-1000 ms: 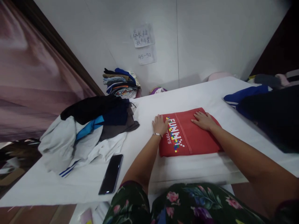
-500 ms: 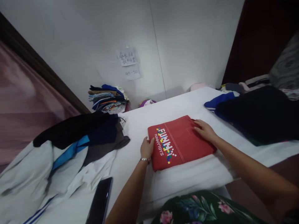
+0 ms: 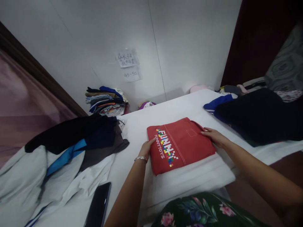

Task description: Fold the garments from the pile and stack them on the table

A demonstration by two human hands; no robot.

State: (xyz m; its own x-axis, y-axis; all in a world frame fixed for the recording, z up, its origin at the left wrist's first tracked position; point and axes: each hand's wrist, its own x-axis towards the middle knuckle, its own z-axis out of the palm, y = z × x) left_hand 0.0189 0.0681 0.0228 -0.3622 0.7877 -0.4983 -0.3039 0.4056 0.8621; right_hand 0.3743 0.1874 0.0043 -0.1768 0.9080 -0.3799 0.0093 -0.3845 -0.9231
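Note:
A folded red garment [image 3: 189, 143] with a colourful "FUNNY" print lies flat on the white-covered table [image 3: 132, 151]. At its left edge my left hand [image 3: 146, 148], with a bracelet at the wrist, grips the fold, thumb on top and fingers hidden beneath. My right hand [image 3: 214, 137] pinches the garment's right edge, the thumb over the cloth and the other fingers at the side or under it.
Loose clothes, a black one [image 3: 63, 132] among them, lie at the left near a phone [image 3: 98, 203]. Dark garments [image 3: 255, 116] are heaped at the right. A folded clothes stack [image 3: 106, 101] stands by the wall, below paper notes [image 3: 129, 64].
My right hand has moved from lying on top of the red garment to gripping its right edge. My left thumb has come over the left edge. The view has shifted slightly.

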